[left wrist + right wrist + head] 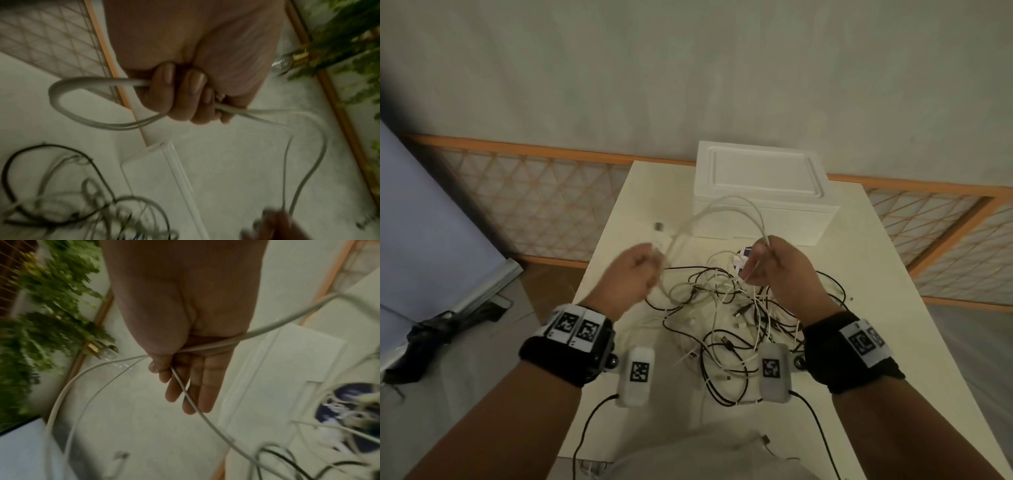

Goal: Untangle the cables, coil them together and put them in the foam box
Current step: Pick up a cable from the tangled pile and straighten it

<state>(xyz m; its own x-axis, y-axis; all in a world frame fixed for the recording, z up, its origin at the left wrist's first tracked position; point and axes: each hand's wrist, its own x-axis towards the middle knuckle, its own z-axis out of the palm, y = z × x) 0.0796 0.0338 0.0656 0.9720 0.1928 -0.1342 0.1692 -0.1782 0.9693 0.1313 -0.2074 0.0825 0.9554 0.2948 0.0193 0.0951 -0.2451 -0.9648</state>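
Observation:
A white cable (753, 209) arcs in the air between my two hands, above the table (893, 342). My left hand (640, 270) is curled into a fist around one part of it, and a loop of the cable (82, 120) sticks out beside the fingers (179, 94). My right hand (770, 263) pinches the same cable (287, 318) with the thumb (158, 365) against fairly straight fingers. A tangle of black and white cables (722, 315) lies on the table below both hands. The white foam box (760, 192) stands behind, its lid on.
A round blue and white object (741, 262) lies under the tangle near my right hand. A small grey item (659, 226) sits on the table left of the box. A lattice rail (534, 205) runs behind the table. A dark bundle (431, 335) lies on the floor at left.

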